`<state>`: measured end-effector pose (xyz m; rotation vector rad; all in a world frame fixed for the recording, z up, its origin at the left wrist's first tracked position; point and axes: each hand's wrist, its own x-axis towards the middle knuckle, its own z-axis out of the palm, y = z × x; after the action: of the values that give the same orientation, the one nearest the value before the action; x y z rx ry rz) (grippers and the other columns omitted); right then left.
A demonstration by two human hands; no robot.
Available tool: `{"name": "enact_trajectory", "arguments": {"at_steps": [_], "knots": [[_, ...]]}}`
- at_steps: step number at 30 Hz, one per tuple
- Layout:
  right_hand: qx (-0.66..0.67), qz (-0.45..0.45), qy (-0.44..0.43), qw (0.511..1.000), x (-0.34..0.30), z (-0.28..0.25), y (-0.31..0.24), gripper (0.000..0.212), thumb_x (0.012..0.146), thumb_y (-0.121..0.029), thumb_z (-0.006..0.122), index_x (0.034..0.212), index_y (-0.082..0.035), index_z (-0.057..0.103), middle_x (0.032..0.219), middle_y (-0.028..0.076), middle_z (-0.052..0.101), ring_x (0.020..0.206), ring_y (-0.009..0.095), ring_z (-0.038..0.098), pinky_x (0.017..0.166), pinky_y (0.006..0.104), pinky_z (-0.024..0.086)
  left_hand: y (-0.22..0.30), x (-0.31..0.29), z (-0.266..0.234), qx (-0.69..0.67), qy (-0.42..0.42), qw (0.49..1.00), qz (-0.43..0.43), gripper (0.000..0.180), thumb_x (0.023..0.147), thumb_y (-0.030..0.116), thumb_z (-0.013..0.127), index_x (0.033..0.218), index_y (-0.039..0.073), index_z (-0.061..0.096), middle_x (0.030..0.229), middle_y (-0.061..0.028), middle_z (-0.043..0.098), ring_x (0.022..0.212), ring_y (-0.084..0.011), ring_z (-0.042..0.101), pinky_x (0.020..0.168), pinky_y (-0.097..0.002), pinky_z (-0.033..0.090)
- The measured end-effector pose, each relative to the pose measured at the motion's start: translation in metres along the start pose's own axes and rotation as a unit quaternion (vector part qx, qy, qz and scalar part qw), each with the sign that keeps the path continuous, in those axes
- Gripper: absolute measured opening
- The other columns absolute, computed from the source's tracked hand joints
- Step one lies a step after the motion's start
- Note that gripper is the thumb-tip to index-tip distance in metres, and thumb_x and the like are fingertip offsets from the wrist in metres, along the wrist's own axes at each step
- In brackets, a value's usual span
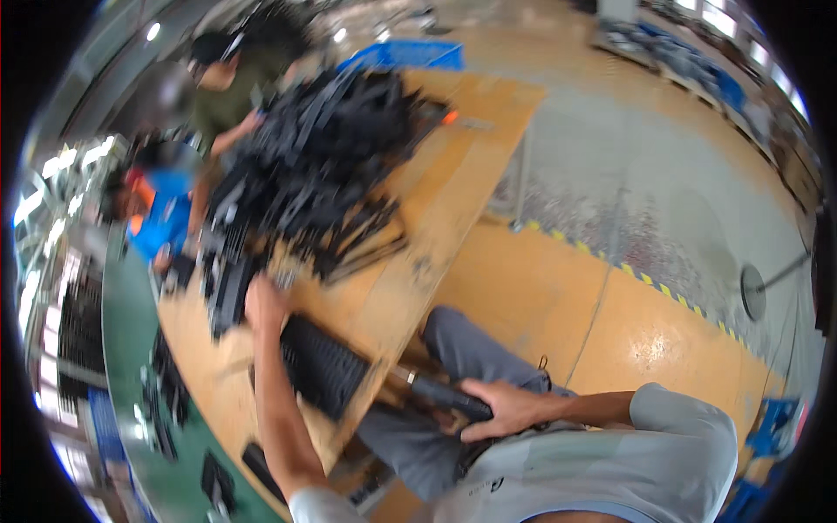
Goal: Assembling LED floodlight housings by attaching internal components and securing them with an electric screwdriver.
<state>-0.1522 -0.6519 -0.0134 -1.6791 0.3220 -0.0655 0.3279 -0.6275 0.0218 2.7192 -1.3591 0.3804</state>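
My right hand [506, 408] is closed around a black electric screwdriver [449, 397], held in front of my waist with its metal tip pointing to the left, toward the table edge. My left arm reaches forward over the wooden table, and my left hand [266, 302] is beside a black plastic part [230, 298] at the near end of the heap. Motion smears its fingers, so their grip is unclear. Under that forearm's right side lies a black ribbed tray-like piece [323, 366], near the table's edge. A large heap of black plastic parts [323, 139] covers the far half of the table.
Across the table's left side are a person in dark green [218, 100] and a person in blue and orange [167, 209]. A green surface [131, 349] with more black parts runs along the left. A blue crate [418, 55] stands beyond the heap. Yellow-black tape [645, 279] marks the floor.
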Motion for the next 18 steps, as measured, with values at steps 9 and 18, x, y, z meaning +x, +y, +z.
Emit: {"name": "enact_trajectory", "arguments": {"at_steps": [9, 18], "knots": [[0.015, 0.067, -0.049, 0.996, 0.009, 0.000, -0.005, 0.069, 0.080, -0.035, 0.085, 0.131, -0.002, 0.052, 0.091, 0.007, 0.060, 0.086, 0.015, 0.058, 0.078, 0.0321, 0.049, -0.030, -0.016, -0.005, -0.086, 0.073, 0.994, 0.000, 0.029, 0.094, 0.026, 0.050, 0.096, -0.002, 0.058, 0.091, -0.0333, 0.067, 0.092, -0.0500, 0.064, 0.081, -0.0579, 0.050], [0.082, 0.081, -0.067, 0.991, 0.010, -0.003, -0.006, 0.074, 0.079, -0.033, 0.086, 0.135, 0.000, 0.050, 0.082, 0.002, 0.054, 0.076, 0.011, 0.055, 0.067, 0.0291, 0.045, 0.053, -0.135, -0.084, -0.284, 0.093, 0.948, 0.114, 0.005, 0.096, 0.001, 0.052, 0.101, 0.001, 0.054, 0.100, -0.0196, 0.064, 0.100, -0.0396, 0.062, 0.087, -0.0455, 0.048]]}}
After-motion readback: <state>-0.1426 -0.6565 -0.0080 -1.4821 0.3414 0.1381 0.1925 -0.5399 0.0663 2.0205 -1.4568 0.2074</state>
